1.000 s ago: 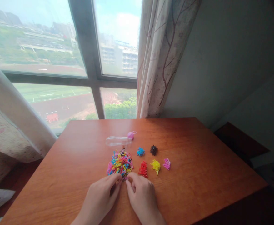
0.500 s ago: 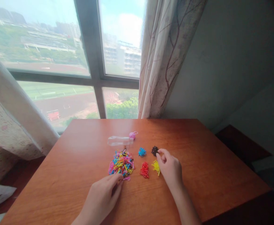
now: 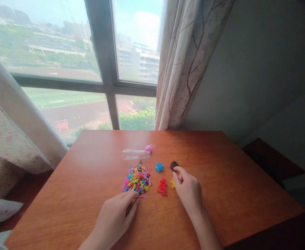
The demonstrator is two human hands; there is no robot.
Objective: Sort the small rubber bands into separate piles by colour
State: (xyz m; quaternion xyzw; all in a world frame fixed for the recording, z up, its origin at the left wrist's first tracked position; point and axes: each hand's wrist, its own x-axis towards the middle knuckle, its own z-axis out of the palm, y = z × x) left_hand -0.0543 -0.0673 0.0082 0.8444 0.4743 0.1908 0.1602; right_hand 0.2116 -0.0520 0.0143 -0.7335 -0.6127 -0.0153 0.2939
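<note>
A mixed pile of small coloured rubber bands (image 3: 137,178) lies on the table. My left hand (image 3: 118,211) is at its near edge, thumb and forefinger pinched on a pink rubber band (image 3: 143,196) that sticks out past the fingertips. My right hand (image 3: 189,187) is also pinched, with its fingertips against the near side of a small heap of black rubber bands (image 3: 174,165); whatever is between them is too small to make out. Beneath this hand, a heap of yellow rubber bands (image 3: 172,182) is mostly covered. Red rubber bands (image 3: 162,187) and blue rubber bands (image 3: 160,167) form separate heaps between my hands.
Behind the piles, a clear plastic bottle-shaped container (image 3: 134,154) lies on its side beside a pink cap with a loop (image 3: 149,148). The brown wooden table (image 3: 233,205) reaches to the window (image 3: 107,88). Curtains (image 3: 179,76) hang on both sides.
My right hand has shifted slightly left and now covers more of the yellow heap. The left hand keeps its pinch by the mixed pile. The whole view has tilted slightly.
</note>
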